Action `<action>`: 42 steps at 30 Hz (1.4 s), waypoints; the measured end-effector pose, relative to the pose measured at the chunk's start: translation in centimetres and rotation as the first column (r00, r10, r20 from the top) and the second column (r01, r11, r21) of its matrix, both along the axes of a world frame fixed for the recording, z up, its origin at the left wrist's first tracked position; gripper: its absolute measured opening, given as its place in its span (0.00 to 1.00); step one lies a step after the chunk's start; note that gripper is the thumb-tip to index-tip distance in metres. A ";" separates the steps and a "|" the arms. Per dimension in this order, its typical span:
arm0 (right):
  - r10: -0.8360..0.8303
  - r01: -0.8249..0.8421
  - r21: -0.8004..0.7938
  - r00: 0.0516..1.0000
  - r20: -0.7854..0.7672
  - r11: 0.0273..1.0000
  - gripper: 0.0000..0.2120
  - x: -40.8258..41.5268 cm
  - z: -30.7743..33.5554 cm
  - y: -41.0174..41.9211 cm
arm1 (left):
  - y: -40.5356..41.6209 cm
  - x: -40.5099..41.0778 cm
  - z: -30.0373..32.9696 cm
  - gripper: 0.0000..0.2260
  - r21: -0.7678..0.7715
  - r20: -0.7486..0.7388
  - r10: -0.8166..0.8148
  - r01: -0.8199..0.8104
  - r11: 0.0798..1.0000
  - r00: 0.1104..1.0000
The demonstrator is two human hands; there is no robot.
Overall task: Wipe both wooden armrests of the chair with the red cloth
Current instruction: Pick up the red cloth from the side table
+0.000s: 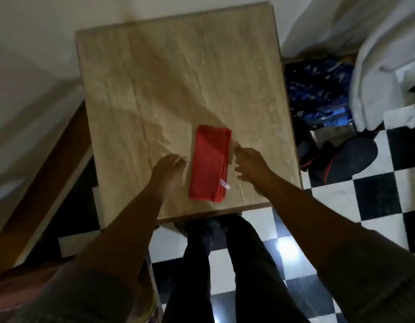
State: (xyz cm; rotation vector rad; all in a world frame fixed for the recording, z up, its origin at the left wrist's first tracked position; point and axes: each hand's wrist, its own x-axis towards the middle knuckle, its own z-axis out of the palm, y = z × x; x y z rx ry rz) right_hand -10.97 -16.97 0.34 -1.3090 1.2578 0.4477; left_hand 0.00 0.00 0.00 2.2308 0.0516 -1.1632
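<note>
A folded red cloth (210,164) with a small white tag lies on a beige marble-patterned table (155,89), near its front edge. My left hand (168,170) hovers just left of the cloth, fingers loosely apart and blurred, holding nothing. My right hand (249,164) is at the cloth's right edge, fingers spread, its fingertips close to or touching the cloth. No chair or wooden armrest is recognisable in this view.
A wooden frame (45,183) runs diagonally at the left. Dark blue patterned fabric (318,92) and dark items lie on the floor right of the table, beside white bedding (383,66). My legs stand on a black-and-white checkered floor (376,190).
</note>
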 end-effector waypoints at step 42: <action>0.686 -0.673 -0.257 0.508 0.520 0.693 0.09 4.2 8.8 33.4 | 30.9 -12.7 10.1 0.04 -0.349 0.081 0.949 -0.883 0.313 0.304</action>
